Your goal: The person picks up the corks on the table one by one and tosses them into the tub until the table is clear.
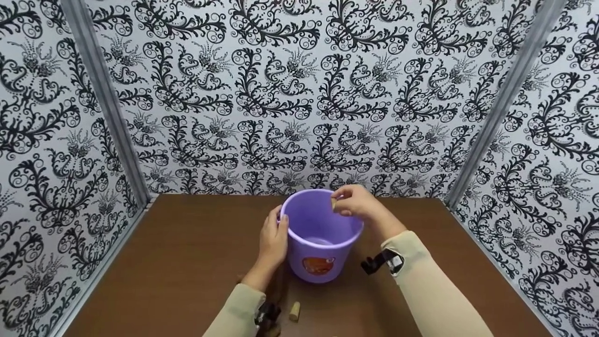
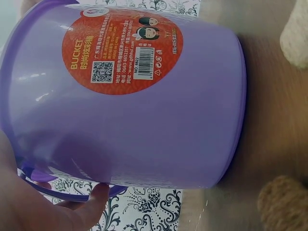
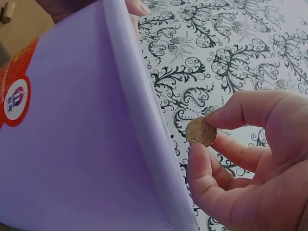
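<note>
A purple bucket with an orange-red label stands upright on the table. My left hand grips its left side at the rim, the thumb on the near outer wall; in the left wrist view the fingers show beside the purple bail handle. Between the thumb and fingertips of my right hand a cork is pinched, its round end showing in the right wrist view. That hand is over the right part of the bucket's mouth. Another cork lies on the table in front of the bucket.
In the left wrist view a darker cork lies near the pale one. The brown table is enclosed by patterned walls at the back and both sides. Each wrist wears a black camera mount.
</note>
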Demonstrator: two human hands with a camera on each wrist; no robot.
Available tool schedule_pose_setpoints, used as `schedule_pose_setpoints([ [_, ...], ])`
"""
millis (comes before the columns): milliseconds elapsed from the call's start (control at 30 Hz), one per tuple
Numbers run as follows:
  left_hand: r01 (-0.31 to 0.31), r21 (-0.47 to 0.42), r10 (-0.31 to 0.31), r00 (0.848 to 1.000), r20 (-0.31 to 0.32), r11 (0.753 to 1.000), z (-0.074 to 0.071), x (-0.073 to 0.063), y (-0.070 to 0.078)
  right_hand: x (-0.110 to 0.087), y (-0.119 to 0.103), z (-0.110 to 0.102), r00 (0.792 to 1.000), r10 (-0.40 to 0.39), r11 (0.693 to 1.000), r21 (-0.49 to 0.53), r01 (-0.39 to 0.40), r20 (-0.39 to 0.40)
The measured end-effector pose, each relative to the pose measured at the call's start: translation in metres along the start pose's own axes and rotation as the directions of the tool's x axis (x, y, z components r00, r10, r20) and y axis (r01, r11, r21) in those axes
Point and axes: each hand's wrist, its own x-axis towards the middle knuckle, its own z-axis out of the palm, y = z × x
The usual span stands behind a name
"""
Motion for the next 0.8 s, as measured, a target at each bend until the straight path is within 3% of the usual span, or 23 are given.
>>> schedule_pose_setpoints([
  [400, -0.006, 0.015, 0.007, 1.000, -0.006, 1.000, -0.001, 0.000, -0.001, 0.006, -0.013, 0.000, 0.998, 0.048, 0.999, 0.024, -0.049, 0.040],
  [667, -0.033, 0.014, 0.034, 0.999, -0.011, 0.999, -0.001, 0.001, 0.001, 0.008, -0.009, -0.004, 0.997, 0.079, 0.997, -0.028, -0.079, -0.004],
  [800, -0.023, 0.019, 0.023, 1.000, -0.008, 1.000, -0.001, 0.000, 0.001, 0.005, -0.004, -0.007, 0.997, 0.073, 0.997, -0.002, -0.073, -0.018],
])
